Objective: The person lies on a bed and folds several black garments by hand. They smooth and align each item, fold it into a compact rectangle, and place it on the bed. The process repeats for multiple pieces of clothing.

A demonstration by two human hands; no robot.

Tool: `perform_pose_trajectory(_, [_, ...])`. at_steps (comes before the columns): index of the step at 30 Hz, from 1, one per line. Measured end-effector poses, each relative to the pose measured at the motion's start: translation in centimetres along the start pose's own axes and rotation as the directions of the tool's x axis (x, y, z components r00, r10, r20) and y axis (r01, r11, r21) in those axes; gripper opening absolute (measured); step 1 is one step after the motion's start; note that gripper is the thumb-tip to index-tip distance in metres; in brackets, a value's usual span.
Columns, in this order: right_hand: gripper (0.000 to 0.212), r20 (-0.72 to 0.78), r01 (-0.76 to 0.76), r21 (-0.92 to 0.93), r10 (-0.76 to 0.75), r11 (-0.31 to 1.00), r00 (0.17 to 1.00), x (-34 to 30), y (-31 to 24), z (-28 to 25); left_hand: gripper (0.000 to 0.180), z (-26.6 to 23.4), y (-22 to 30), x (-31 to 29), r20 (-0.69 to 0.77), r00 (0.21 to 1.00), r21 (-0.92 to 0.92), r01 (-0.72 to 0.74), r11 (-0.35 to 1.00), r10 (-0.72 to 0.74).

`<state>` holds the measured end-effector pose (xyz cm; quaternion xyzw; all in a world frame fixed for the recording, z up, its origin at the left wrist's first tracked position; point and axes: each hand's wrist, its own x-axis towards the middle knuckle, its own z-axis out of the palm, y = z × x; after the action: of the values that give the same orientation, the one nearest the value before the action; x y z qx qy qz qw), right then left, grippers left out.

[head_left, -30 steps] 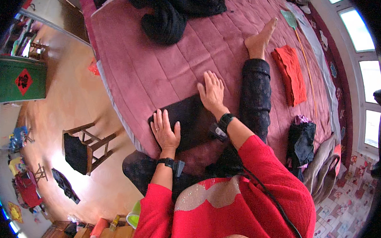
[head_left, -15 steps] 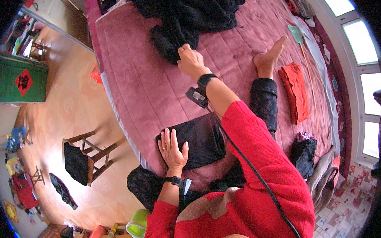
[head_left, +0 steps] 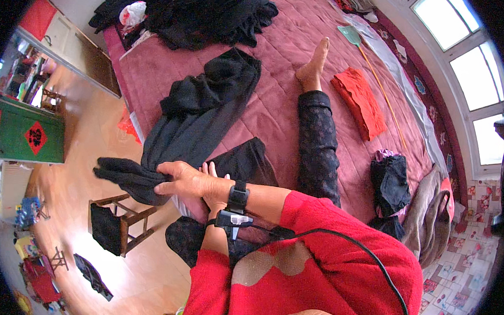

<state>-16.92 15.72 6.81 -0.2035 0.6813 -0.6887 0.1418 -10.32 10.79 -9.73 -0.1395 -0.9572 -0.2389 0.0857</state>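
My right hand (head_left: 183,179) is closed on a long black knit garment (head_left: 188,123), which stretches away across the bed. Its gathered end (head_left: 123,174) hangs past the bed's left edge, beside my hand. My left hand (head_left: 215,194) lies mostly behind my right wrist; the fingertips that show are stretched out. It is beside a folded black cloth (head_left: 241,160), partly covered by my right forearm. I cannot make out whether the left fingers touch the garment.
A pink quilt (head_left: 271,110) covers the bed. A black clothes pile (head_left: 213,18) lies at the far end. To the right are a folded red cloth (head_left: 360,103), a green fly swatter (head_left: 349,34) and dark clothing (head_left: 390,185). A wooden stool (head_left: 129,225) stands on the floor at left.
My right hand has come back toward me and left, drawing the black garment off the far pile across the quilt. My left hand stays near the folded black cloth. The view has shifted.
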Motion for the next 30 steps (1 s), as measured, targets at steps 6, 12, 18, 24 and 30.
perform_pose_trajectory(6, [0.045,-0.085,-0.005,-0.192,-0.012,0.981,0.996,-0.5,2.9,0.5,0.058,-1.1,1.1,-0.2,0.165,0.969,0.04,0.177,0.983,-0.181])
perform_pose_trajectory(12, [0.042,-0.573,-0.399,-0.185,0.232,0.898,0.786,1.2,7.8,-12.5,0.068,-1.5,2.0,0.6,0.081,0.973,0.05,0.211,0.976,-0.215])
perform_pose_trajectory(18, [0.044,-0.808,-0.227,0.398,0.457,0.889,0.373,2.5,10.2,-22.0,0.065,-1.7,2.2,1.0,0.03,0.984,0.058,0.173,0.983,-0.175])
perform_pose_trajectory(24, [0.023,-0.6,-0.214,0.665,0.682,0.716,0.419,3.9,10.4,-22.1,0.066,-1.4,2.0,1.4,-0.142,0.989,0.076,0.046,0.996,-0.035])
perform_pose_trajectory(30, [0.024,-0.441,-0.183,0.317,0.315,0.931,0.84,-1.2,5.6,-15.6,0.064,-1.3,2.5,0.8,0.102,0.96,0.073,0.254,0.964,-0.261])
